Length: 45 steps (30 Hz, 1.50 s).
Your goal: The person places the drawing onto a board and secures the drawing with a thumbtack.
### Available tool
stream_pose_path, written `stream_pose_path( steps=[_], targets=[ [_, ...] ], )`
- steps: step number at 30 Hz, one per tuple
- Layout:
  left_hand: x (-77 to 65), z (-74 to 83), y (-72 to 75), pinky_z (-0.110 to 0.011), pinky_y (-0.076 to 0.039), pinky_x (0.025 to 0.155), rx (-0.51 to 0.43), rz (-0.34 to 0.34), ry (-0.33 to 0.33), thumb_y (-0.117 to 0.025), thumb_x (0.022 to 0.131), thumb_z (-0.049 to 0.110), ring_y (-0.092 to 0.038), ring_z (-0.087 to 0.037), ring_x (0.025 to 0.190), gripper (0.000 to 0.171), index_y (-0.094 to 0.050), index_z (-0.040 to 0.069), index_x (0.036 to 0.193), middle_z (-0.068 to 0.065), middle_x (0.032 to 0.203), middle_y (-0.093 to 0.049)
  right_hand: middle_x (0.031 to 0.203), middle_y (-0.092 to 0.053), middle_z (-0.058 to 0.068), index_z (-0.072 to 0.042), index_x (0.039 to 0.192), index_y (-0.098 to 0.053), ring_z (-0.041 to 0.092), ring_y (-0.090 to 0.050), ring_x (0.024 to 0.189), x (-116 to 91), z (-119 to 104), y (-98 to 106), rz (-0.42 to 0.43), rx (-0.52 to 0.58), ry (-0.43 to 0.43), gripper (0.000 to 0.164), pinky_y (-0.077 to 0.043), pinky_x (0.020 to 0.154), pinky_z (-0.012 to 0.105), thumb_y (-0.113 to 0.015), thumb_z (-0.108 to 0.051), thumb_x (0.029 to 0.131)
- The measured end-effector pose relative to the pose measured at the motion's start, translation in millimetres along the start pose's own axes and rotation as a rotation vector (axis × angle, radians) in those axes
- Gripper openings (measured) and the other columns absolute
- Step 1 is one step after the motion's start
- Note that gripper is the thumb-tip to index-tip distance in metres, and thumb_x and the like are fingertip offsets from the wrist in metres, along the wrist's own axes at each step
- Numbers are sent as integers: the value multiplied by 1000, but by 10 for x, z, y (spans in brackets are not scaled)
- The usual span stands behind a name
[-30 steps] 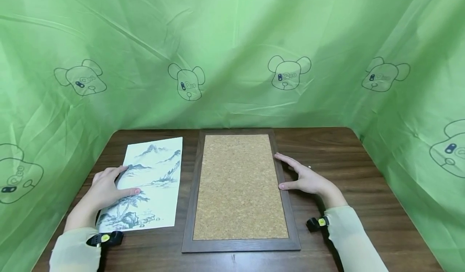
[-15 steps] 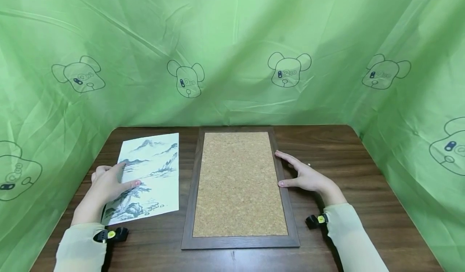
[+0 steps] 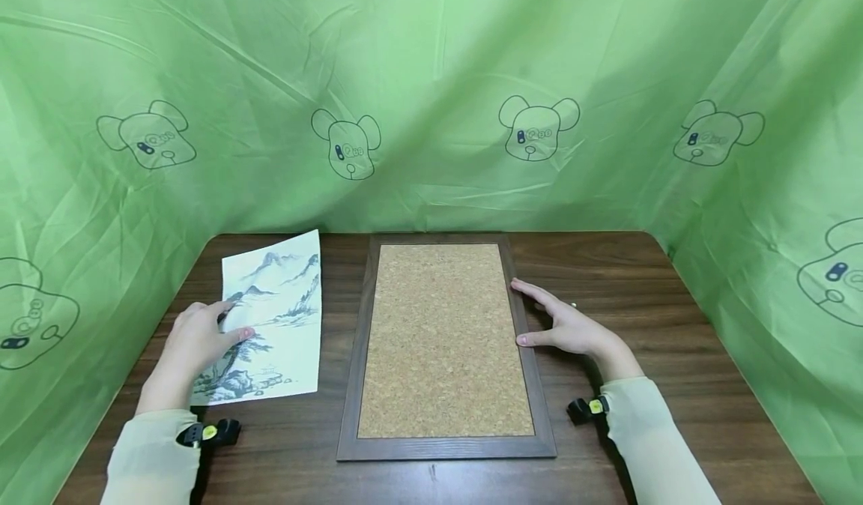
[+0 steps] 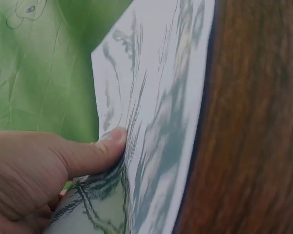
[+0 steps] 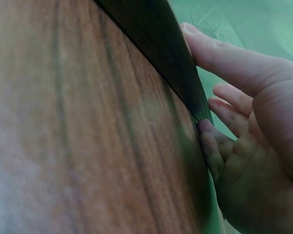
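Observation:
A white sheet of paper printed with a grey-blue landscape of mountains and trees is at the left in the head view. My left hand pinches its left edge, thumb on the printed face and the other fingers mostly behind it. In the left wrist view the sheet bends near the thumb. A brown-framed cork board lies flat at the middle of the table. Against the board's right edge rest the thumb and fingertips of my right hand, its fingers fairly straight.
The dark wooden table ends at a green curtain printed with bear heads, which hangs behind and at both sides. Black wrist straps with small cameras are on both wrists. Bare wood separates the paper from the board.
My left hand has lifted and turned the paper; its far right corner is now higher and further from the board. The right hand stays at the board's edge.

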<state>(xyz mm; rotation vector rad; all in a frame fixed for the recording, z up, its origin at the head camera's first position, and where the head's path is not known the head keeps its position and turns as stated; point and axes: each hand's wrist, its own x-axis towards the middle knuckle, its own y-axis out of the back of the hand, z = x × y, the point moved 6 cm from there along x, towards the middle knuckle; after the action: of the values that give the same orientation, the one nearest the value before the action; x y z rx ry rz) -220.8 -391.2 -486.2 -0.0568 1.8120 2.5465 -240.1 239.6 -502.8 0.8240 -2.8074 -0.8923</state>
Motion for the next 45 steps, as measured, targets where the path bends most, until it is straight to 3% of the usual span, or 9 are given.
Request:
stream_pose_path(
  steps=[12,15,16,19,22,26,31,36,45],
  targets=[
    [-4,31,155,-83,-33,106,-274,14,24,-84,99,24,-31,-68,145,79,-46,0,163,-44,157,-41,181,-22,11,-17,175,-28,39,-17,166,4,7,-2,0,-6,5,106,-24,129,66,-92,-31,91],
    [-27,50,228,-72,-40,108,-375,18,20,-82,101,34,-36,-61,149,77,-48,5,164,-35,164,-42,181,-22,11,-16,175,-28,38,-17,166,9,9,4,0,-11,15,106,-24,129,65,-92,-30,92],
    [-37,57,248,-62,-46,105,-415,20,20,-80,103,35,-48,-54,142,73,-50,6,163,-31,163,-46,181,-22,11,-16,175,-28,38,-17,166,10,9,4,0,-10,18,106,-24,129,64,-92,-29,91],
    [-65,59,297,-38,-57,79,-632,19,66,-75,107,35,-72,-28,100,58,-59,9,156,-13,123,-73,181,-22,10,-15,175,-28,38,-17,166,7,15,4,0,-14,18,106,-24,129,64,-92,-29,92],
    [-77,79,322,-29,-59,57,-992,18,113,-74,108,23,-70,-12,64,45,-64,7,149,5,92,-76,181,-22,10,-16,175,-27,38,-17,166,3,13,5,-1,-9,10,106,-24,129,64,-92,-29,92],
    [-79,170,373,-32,-64,58,-1308,42,115,-76,105,12,-80,-16,73,43,-67,6,146,2,99,-83,181,-22,9,-18,175,-28,37,-17,166,1,4,10,1,1,-2,106,-24,129,64,-92,-29,91],
    [-105,332,459,-32,-65,61,-1422,102,87,-78,102,8,-82,-18,79,40,-73,7,142,-1,106,-84,181,-23,8,-19,175,-29,36,-18,166,12,5,14,4,-1,-1,106,-24,129,63,-93,-30,91],
    [-92,669,434,-30,-65,64,-1457,108,-12,-76,103,3,-82,-17,81,35,-74,3,138,-4,106,-84,181,-23,10,-15,175,-28,38,-18,166,16,-15,36,0,0,22,106,-25,129,64,-92,-28,91],
    [-43,1533,-14,-26,-59,62,-1159,-28,-57,-74,106,11,-72,-11,70,33,-68,-1,136,0,92,-80,181,-22,12,-14,174,-28,39,-17,166,-8,-30,14,2,6,12,104,-23,128,67,-91,-27,93]
  ],
)
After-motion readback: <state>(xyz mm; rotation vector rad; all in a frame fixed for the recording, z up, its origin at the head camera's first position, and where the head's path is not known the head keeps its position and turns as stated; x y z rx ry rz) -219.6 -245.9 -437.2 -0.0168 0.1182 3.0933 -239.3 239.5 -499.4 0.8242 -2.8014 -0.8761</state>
